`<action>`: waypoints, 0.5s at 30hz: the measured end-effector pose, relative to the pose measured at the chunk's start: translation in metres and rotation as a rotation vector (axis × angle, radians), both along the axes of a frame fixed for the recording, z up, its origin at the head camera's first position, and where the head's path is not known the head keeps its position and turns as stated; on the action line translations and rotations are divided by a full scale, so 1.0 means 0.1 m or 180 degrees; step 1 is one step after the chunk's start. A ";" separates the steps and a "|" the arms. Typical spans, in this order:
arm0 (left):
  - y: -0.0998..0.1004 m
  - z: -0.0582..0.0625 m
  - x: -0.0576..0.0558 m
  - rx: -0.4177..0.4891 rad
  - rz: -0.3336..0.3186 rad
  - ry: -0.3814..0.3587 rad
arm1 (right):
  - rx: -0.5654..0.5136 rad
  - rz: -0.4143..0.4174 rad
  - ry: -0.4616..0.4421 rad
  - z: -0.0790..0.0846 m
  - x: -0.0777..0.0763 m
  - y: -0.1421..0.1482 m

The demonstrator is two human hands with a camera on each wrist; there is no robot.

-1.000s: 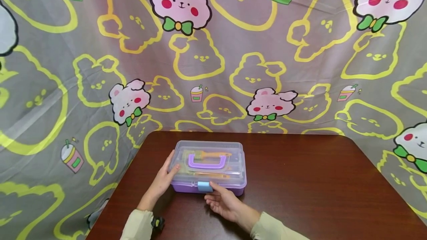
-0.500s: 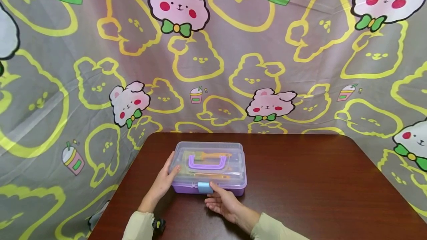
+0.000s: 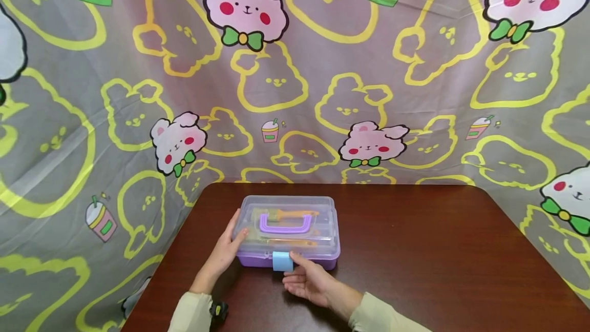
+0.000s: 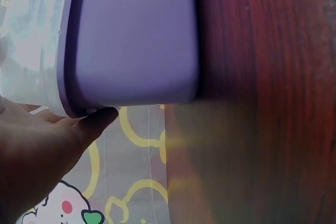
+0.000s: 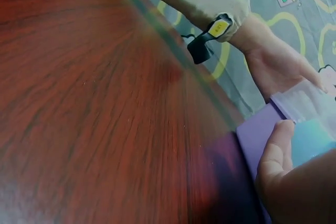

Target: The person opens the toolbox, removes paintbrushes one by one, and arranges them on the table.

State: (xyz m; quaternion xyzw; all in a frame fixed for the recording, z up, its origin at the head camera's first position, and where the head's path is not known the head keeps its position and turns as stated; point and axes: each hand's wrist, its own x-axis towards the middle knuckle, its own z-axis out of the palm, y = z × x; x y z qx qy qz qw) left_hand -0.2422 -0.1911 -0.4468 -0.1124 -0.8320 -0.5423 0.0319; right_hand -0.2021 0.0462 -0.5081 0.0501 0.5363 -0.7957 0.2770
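- The box (image 3: pixel 255 262) sat on the brown table (image 3: pixel 415 255), left of the middle, its purple base under a clear lid (image 3: pixel 324 234) that was down
- The left hand (image 3: pixel 226 245) was grasping the box's left end, thumb on the lid and fingers along the side
- The right hand (image 3: pixel 311 281) had its thumb on the right edge of the blue clasp (image 3: pixel 282 262) at the front, its other fingers loosely bent below; I couldn't tell whether they pinched it
- A purple handle (image 3: pixel 286 230) lay flat on the lid, and an orange-handled brush (image 3: pixel 295 214) showed through the plastic
- Pale sleeves (image 3: pixel 191 311) covered both forearms, and a black strap (image 5: pixel 202 48) circled the left wrist
- Cartoon-printed cloth (image 3: pixel 405 96) hung behind the table
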 end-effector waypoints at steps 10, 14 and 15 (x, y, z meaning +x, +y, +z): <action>-0.10 -0.31 -0.19 -0.0034 0.0055 0.0048 | 0.0038 0.0110 0.0274 -0.02 0.02 0.04; -0.11 -0.31 -0.19 -0.0038 0.0042 0.0035 | 0.0046 0.0187 0.0369 -0.05 0.01 0.06; -0.11 -0.31 -0.19 -0.0023 0.0039 0.0026 | 0.0052 0.0208 0.0393 -0.05 0.01 0.07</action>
